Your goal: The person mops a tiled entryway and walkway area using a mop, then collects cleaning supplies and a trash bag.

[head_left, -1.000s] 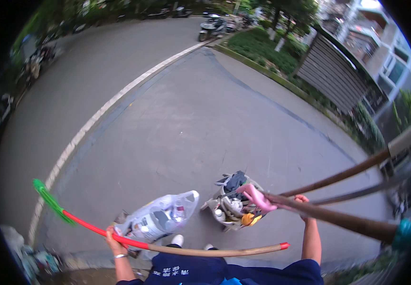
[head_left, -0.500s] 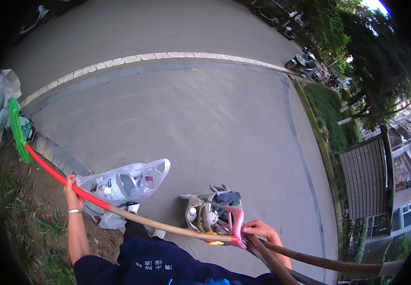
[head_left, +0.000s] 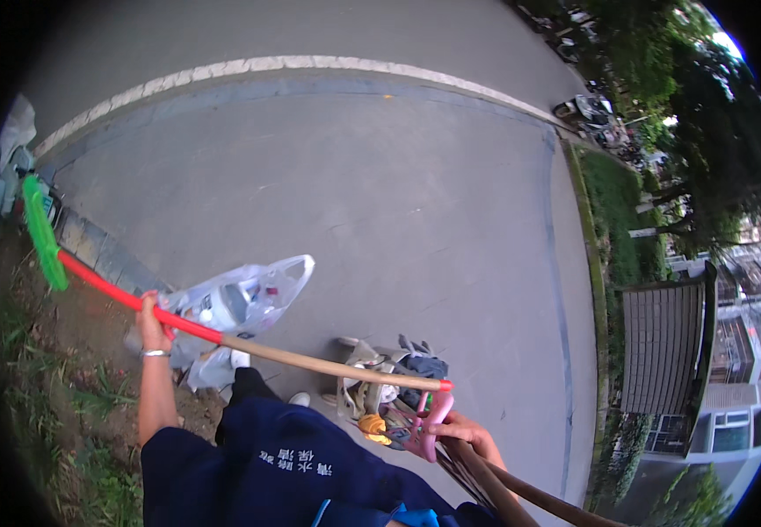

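My left hand (head_left: 150, 323) is closed around the red-sleeved part of a broom (head_left: 337, 364). Its green head (head_left: 44, 233) points to the far left, and its bare wooden handle runs right to a red end cap. A clear plastic bag (head_left: 288, 283) holding bottles and containers is beside my left hand; whether it hangs from that hand I cannot tell. My right hand (head_left: 464, 432) is closed at a pink curved plastic handle (head_left: 433, 426) and long brown poles (head_left: 539, 501) that trail to the lower right. The broom's capped end lies just above the pink handle.
An open beige bag (head_left: 358, 382) with dark cloth (head_left: 424, 364) in it stands by my feet. Soil and weeds (head_left: 90, 400) border the left. Pale bags (head_left: 16, 145) are at the far left edge. Grass (head_left: 613, 202), a parked scooter (head_left: 587, 112) and a slatted structure (head_left: 666, 351) line the right.
The broom's capped end has risen from beside my right hand to just above the pink handle. The pink handle has tilted and moved slightly lower. The whole view has shifted a little.
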### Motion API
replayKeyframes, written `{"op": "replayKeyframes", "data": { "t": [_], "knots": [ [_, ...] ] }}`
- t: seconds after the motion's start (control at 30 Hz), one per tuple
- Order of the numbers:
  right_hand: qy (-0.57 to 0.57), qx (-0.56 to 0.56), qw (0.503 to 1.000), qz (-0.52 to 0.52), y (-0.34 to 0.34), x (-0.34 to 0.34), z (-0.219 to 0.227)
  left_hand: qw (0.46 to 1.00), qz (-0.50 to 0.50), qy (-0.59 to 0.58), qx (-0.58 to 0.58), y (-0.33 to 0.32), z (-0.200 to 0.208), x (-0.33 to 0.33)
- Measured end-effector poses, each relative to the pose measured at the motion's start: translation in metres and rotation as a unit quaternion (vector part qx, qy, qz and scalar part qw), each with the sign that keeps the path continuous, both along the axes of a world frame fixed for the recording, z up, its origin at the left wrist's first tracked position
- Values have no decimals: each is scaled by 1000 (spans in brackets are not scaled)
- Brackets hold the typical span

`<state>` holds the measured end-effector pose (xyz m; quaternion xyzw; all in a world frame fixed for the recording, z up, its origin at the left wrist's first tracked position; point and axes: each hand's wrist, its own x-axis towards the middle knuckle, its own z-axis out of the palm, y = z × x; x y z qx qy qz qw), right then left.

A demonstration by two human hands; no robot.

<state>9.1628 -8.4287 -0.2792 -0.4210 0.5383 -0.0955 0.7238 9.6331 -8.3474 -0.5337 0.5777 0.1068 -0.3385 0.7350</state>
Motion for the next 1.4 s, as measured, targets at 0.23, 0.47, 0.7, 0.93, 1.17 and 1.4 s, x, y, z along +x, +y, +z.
{"op": "replayKeyframes", "data": {
  "t": [0.23,0.47,0.7,0.93,1.17,1.4],
  "knots": [
    [-21,126,964,-235,-13,20,-27,999,0,24,-24,-30,-19,17],
    [-35,228,960,-162,-50,-56,-128,996,-12,15,-89,-93,-13,40],
    [-189,116,933,-284,-73,-23,-152,997,3,-3,-77,-154,-23,69],
    [-89,102,956,-261,-201,38,-184,997,52,-11,-49,-232,-23,119],
    [44,68,994,-72,-329,122,-226,995,66,-60,-41,-310,-42,162],
    [139,20,990,13,-413,200,-228,997,34,-63,13,-428,-76,249]
  ]
}}
